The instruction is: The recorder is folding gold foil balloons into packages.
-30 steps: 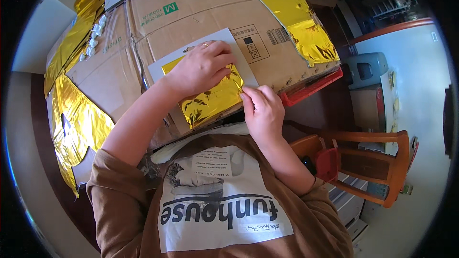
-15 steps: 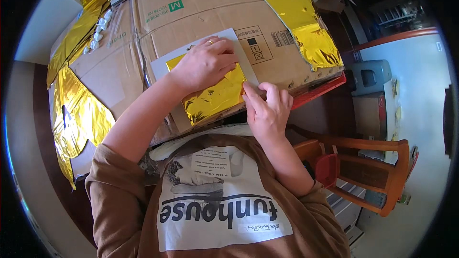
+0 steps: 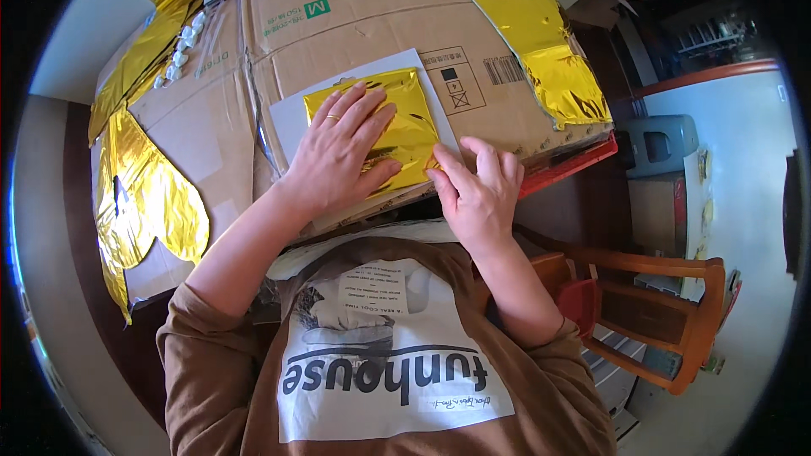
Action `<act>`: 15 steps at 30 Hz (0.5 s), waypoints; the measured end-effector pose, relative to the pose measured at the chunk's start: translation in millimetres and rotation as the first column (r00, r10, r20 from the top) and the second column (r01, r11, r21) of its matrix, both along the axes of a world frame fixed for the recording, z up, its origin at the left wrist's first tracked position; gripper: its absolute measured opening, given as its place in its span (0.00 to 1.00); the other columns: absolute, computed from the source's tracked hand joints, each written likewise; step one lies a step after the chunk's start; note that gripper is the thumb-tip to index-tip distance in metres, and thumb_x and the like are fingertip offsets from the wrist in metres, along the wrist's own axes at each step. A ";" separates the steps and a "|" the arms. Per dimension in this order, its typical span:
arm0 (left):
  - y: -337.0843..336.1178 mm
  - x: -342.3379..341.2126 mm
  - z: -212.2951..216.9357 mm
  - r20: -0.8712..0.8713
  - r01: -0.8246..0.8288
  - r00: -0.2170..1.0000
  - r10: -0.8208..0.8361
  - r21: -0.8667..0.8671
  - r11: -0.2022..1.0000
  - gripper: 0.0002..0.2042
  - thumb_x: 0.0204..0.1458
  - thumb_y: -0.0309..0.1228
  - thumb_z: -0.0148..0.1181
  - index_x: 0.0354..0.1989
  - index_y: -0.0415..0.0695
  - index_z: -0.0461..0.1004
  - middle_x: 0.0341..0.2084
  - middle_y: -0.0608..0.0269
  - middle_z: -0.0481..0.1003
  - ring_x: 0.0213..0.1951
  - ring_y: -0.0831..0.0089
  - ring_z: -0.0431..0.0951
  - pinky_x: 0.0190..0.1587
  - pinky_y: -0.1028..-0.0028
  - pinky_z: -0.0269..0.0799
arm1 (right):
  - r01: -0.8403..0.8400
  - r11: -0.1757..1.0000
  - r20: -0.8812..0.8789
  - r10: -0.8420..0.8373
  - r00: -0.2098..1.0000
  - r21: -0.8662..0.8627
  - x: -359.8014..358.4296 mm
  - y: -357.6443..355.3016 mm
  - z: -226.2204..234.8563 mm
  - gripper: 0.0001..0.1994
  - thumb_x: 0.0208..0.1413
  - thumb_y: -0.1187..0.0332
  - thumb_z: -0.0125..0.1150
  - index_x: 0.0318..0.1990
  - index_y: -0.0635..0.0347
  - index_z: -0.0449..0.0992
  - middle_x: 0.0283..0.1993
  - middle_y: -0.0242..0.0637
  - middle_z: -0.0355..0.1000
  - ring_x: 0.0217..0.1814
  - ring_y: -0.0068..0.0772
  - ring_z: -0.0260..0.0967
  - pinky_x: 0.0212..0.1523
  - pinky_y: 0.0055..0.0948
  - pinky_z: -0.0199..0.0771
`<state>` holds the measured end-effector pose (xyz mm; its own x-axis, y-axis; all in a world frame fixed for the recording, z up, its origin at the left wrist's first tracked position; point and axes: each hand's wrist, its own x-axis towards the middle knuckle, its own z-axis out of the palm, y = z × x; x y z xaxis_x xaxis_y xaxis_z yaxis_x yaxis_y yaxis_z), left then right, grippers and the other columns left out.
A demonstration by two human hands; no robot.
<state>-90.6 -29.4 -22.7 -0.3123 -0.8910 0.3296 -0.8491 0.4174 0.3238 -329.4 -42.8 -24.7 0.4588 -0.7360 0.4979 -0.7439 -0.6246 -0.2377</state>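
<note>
Foil square (image 3: pixel 404 122): centre of frame, flat on a white card (image 3: pixel 291 122); long axis runs upper left to lower right, tilted slightly clockwise.
Left hand (image 3: pixel 342 152): palm down on the foil, fingers spread wide, pointing to the upper right; ring on one finger.
Right hand (image 3: pixel 481 194): at the foil's lower right corner, fingers loosely curled, tips touching the edge; grip cannot be told.
Cardboard (image 3: pixel 372 25): flattened box beneath the card.
Gold foil strips (image 3: pixel 532 34): upper right and left of frame.
Chair (image 3: pixel 667 312): lower right.
</note>
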 end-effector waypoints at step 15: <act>1.6 -4.6 -6.8 0.049 -0.061 0.997 0.062 -0.025 0.998 0.33 0.55 0.49 0.61 0.67 0.45 0.66 0.65 0.50 0.66 0.70 0.49 0.61 0.72 0.49 0.53 | -0.327 0.936 -0.083 0.338 0.937 0.128 60.0 -62.7 -6.4 0.35 0.70 0.46 0.44 0.70 0.69 0.60 0.75 0.53 0.57 0.80 0.54 0.48 0.78 0.55 0.36</act>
